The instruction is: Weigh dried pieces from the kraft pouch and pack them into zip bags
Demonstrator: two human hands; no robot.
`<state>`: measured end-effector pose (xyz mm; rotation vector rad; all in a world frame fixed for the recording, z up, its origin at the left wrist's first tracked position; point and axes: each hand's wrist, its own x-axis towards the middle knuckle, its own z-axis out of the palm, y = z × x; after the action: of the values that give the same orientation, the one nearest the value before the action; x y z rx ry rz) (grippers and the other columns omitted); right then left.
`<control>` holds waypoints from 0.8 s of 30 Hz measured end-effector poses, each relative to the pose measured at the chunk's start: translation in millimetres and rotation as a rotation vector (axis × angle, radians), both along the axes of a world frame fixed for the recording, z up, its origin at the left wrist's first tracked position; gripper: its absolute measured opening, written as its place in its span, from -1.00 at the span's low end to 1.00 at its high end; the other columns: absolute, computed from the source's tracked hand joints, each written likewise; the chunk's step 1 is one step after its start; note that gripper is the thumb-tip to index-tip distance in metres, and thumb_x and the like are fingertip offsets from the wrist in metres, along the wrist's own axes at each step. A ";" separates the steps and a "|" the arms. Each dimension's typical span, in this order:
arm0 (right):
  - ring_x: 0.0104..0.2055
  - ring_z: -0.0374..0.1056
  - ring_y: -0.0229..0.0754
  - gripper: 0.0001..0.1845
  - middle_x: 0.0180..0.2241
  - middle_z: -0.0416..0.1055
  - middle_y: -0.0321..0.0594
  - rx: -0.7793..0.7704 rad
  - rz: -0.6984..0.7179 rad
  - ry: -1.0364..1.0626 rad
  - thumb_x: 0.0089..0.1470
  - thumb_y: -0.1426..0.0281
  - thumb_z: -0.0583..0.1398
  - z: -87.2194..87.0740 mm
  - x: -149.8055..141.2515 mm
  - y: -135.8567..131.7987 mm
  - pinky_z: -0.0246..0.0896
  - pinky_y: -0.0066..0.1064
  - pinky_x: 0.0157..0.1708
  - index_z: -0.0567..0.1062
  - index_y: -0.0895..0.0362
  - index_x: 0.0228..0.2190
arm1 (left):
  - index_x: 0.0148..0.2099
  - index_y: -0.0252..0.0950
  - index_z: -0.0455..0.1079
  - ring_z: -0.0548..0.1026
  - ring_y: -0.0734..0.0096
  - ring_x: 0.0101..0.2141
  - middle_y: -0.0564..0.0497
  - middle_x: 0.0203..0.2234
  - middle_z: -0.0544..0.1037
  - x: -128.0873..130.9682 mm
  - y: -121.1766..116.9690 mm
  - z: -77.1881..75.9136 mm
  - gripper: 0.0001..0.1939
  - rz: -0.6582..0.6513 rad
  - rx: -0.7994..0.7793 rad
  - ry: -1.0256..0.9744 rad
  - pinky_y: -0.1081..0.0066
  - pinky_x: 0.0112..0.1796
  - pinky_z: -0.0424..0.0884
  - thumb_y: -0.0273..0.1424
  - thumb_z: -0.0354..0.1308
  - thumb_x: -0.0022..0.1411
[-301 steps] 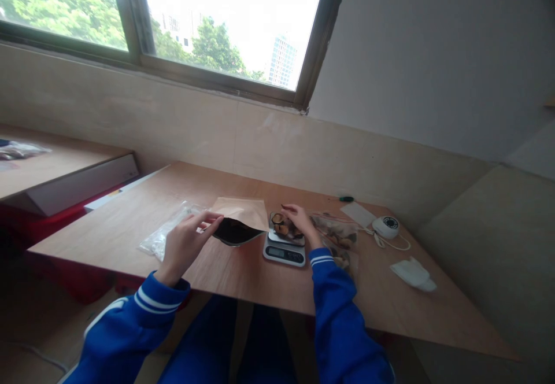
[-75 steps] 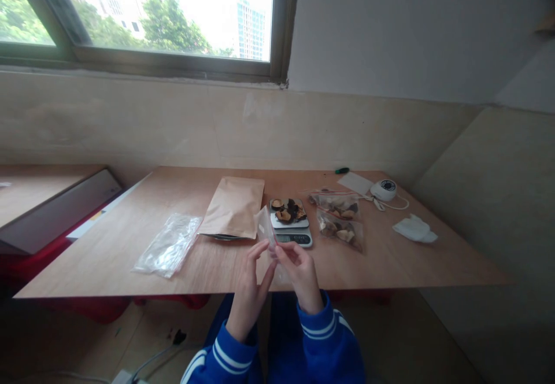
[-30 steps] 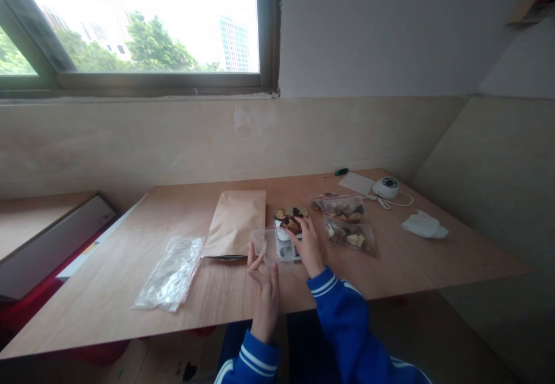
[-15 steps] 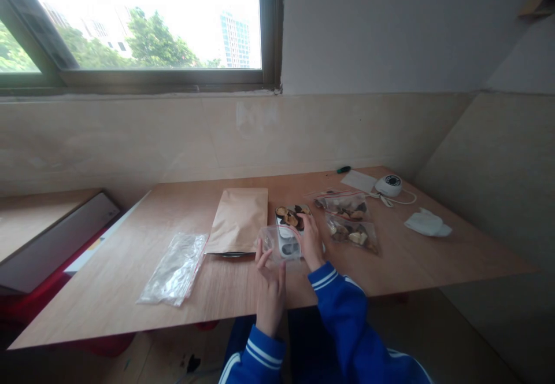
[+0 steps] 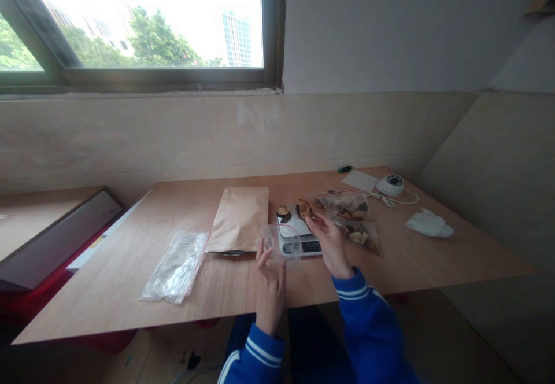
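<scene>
My left hand (image 5: pixel 269 277) is closed on the edge of a small clear zip bag (image 5: pixel 281 241) and holds it up just in front of a small digital scale (image 5: pixel 303 245). My right hand (image 5: pixel 330 240) reaches over the right side of the scale. Its fingertips are pinched on a dried brown slice (image 5: pixel 303 208) lifted off the scale plate. Another dried slice (image 5: pixel 283 211) lies at the plate's back left corner. Both blue sleeves come up from the table's near edge.
A brown paper pouch (image 5: pixel 238 219) lies left of the scale, with a stack of clear bags (image 5: pixel 173 264) further left. Two filled zip bags (image 5: pixel 344 203) (image 5: pixel 359 237) lie to the right. Beyond them are a white round device (image 5: pixel 390 185), white tissue (image 5: pixel 429 223) and a green pen (image 5: pixel 345 169).
My right hand has drawn back to the right off the pile on the scale with a slice at its fingertips. Fewer pieces show on the plate. My left hand keeps the clear bag up.
</scene>
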<state>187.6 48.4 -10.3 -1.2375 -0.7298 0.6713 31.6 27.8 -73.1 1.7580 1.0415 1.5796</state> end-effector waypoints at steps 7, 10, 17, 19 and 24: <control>-0.17 0.46 -0.03 -0.59 -0.25 0.56 -0.13 -0.168 0.406 -0.260 -0.16 0.29 0.36 33.9 -5.7 -34.0 0.39 -0.21 -0.18 0.55 0.12 -0.20 | 0.11 -0.21 0.07 0.03 0.13 0.27 -0.19 0.30 0.00 -2.7 -2.0 2.2 -0.61 -0.007 -0.017 0.008 -0.07 0.19 0.05 -0.44 0.04 0.26; -0.20 0.46 -0.02 -0.66 -0.24 0.55 -0.11 -0.213 0.337 -0.471 -0.13 0.36 0.32 30.8 -11.2 -31.3 0.37 -0.17 -0.18 0.56 0.13 -0.22 | 0.10 -0.22 0.07 0.05 0.11 0.27 -0.25 0.30 -0.01 -2.9 -3.0 3.6 -0.64 -0.002 -0.027 0.019 -0.08 0.18 0.07 -0.42 0.03 0.28; -0.13 0.42 -0.08 -0.72 -0.16 0.51 -0.13 -0.076 0.317 -0.583 -0.05 0.38 0.28 28.5 -39.5 -12.9 0.32 -0.22 -0.09 0.52 0.11 -0.21 | 0.11 -0.21 0.03 0.00 0.17 0.28 -0.24 0.31 -0.08 -2.9 -6.6 3.5 -0.66 -0.040 -0.115 -0.001 0.02 0.18 0.10 -0.36 -0.02 0.33; -0.10 0.41 -0.09 -0.73 -0.14 0.49 -0.15 -0.028 0.329 -0.617 -0.02 0.37 0.27 31.7 -45.0 -14.0 0.30 -0.22 -0.06 0.51 0.09 -0.20 | 0.11 -0.21 0.03 -0.01 0.18 0.29 -0.25 0.31 -0.08 -2.8 -6.8 2.6 -0.67 -0.033 -0.127 0.002 0.04 0.17 0.12 -0.35 -0.03 0.33; -0.05 0.36 -0.08 -0.85 -0.18 0.51 -0.18 0.086 0.209 -0.743 0.11 0.33 0.18 42.3 -40.8 -18.1 0.22 -0.17 0.01 0.52 0.05 -0.26 | 0.10 -0.20 0.03 0.01 0.16 0.28 -0.26 0.29 -0.03 -3.0 -7.1 5.0 -0.67 -0.005 -0.106 0.051 -0.01 0.17 0.11 -0.35 -0.03 0.33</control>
<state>146.8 30.3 32.0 -1.3428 -1.5011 0.3238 28.6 20.7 -68.1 1.7356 1.1237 1.4559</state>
